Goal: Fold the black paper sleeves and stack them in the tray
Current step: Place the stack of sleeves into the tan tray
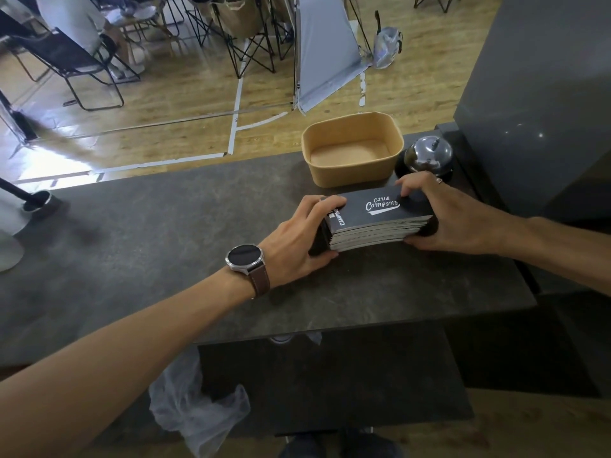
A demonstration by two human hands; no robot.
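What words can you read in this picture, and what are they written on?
"CLUB CAMPING": white lettering on top of the stack of black paper sleeves, held between the left hand and the right hand.
"CAMPING": white, running sideways near the stack's left end; a small mark above it is too small to read.
The watch face is dark, showing nothing.
The tray and bell carry no text.

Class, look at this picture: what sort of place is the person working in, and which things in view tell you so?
Probably a service counter in a camping-themed cafe or shop. A call bell stands on the dark counter, the stack of sleeves reads "Club Camping", and folding camp chairs stand on the wooden floor beyond.
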